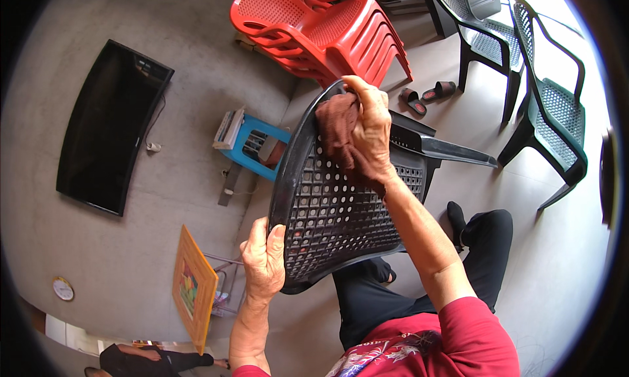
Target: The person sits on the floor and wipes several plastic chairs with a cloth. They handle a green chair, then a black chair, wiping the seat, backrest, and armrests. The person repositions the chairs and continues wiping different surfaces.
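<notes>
Black plastic chair (327, 206), perforated backrest, tipped toward the person and held above the floor (576, 259), in front of the knees. Left hand (263, 259): grip closed around the lower rim of the backrest, thumb on the near face, fingers wrapped behind. Right hand (370, 131): grip pressed down on a brown cloth (337, 131), fingers curled over it at the top edge of the backrest. Cloth lies between palm and chair, hanging slightly down the grid. Red stacked chairs (321, 26) behind; two black chairs (524, 82) to the right; blue stool (252, 147) at left.
</notes>
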Motion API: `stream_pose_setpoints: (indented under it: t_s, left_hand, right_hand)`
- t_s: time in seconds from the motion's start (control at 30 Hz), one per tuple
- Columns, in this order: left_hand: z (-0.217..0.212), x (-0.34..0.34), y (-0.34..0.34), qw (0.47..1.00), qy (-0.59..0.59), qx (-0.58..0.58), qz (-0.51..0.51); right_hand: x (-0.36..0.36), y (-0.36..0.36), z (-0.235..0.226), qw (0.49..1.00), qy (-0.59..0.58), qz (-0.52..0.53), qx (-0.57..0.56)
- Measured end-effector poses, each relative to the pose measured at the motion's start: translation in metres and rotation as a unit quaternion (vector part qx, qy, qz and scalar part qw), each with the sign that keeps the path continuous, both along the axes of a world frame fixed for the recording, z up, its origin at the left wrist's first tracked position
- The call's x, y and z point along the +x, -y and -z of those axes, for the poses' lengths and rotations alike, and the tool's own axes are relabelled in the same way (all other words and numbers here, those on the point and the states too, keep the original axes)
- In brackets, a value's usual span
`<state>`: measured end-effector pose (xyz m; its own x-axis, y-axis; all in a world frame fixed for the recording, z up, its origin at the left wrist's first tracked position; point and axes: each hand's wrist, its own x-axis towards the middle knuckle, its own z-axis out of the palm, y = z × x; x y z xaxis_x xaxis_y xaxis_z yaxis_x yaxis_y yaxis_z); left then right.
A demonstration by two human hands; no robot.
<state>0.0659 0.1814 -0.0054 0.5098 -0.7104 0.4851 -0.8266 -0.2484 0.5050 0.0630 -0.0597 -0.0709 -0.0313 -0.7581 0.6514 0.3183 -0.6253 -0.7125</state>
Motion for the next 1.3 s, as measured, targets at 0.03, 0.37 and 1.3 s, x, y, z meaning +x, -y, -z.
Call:
stream_pose_setpoints:
  t_s: [0.03, 0.37, 1.3]
  left_hand:
    - [-0.001, 0.001, -0.003, 1.0, 0.0, 0.013, -0.009]
    - [0.0, 0.002, 0.011, 0.999, -0.025, -0.023, -0.008]
    - [0.003, 0.016, 0.002, 0.995, -0.082, -0.056, 0.027]
  right_hand:
    - [-0.006, -0.012, -0.006, 0.999, -0.009, -0.007, -0.041]
    - [-0.045, -0.101, 0.02, 0.98, -0.085, -0.044, -0.174]
    - [-0.05, -0.044, 0.089, 0.976, -0.147, -0.14, 0.078]
